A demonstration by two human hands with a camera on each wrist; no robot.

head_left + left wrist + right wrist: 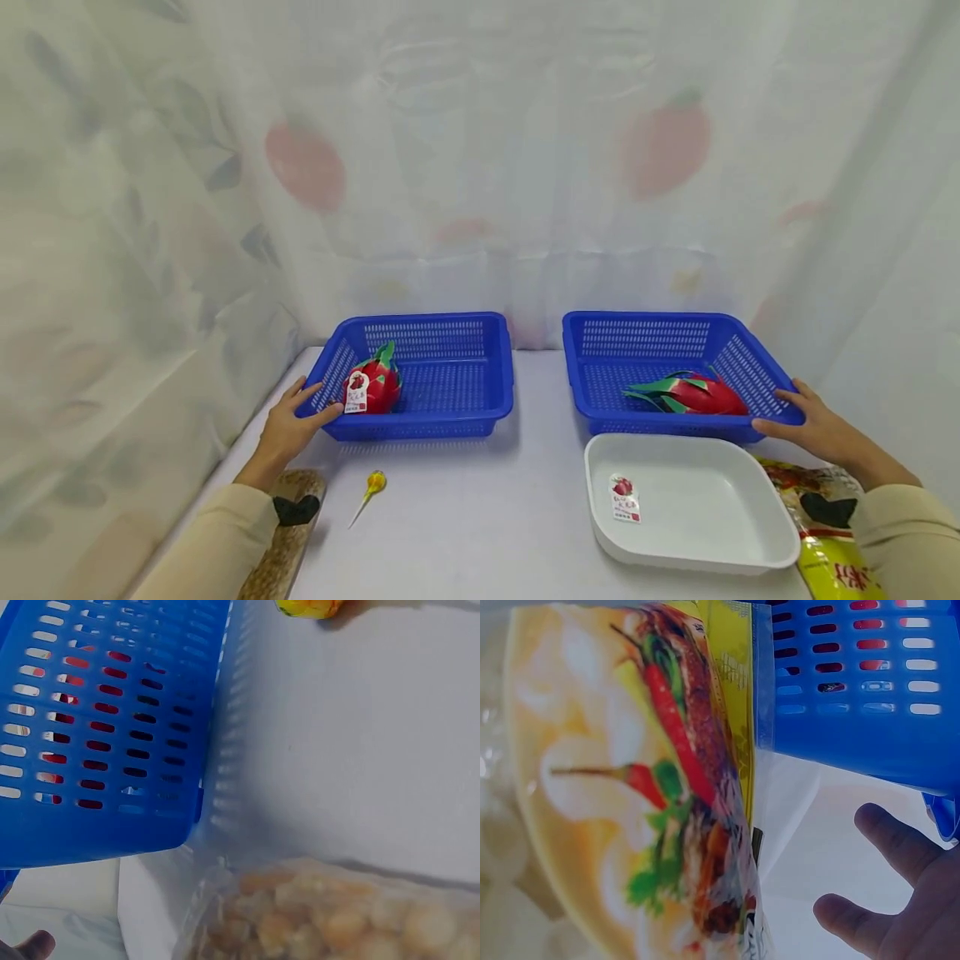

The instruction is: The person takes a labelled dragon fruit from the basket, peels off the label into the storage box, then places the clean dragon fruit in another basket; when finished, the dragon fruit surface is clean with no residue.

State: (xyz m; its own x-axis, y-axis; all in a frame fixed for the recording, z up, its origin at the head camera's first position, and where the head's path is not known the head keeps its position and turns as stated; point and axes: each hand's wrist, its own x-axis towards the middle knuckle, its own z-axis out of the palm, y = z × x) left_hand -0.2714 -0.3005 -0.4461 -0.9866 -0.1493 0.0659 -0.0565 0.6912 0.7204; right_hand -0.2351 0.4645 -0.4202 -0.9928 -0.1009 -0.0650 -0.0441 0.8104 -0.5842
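Observation:
At the outer front corner of the left blue basket point(420, 427), my left hand point(291, 425) has its fingertips right at the rim, thumb and fingers spread. A red dragon fruit point(385, 385) with green tips and a white label lies in that basket. My right hand point(817, 425) is spread in the same way at the outer front corner of the right blue basket point(645, 422), where another dragon fruit point(705, 395) lies on its side. In the right wrist view, two straight fingers point(896, 836) stick out below the basket wall.
A white tray point(697, 500) with a dragon fruit label stands before the right basket. Beside it lies a yellow printed food packet point(832, 558). A yellow lollipop point(375, 482) and a clear bag of brownish round pieces point(345, 919) lie on the left. Printed curtains surround the table.

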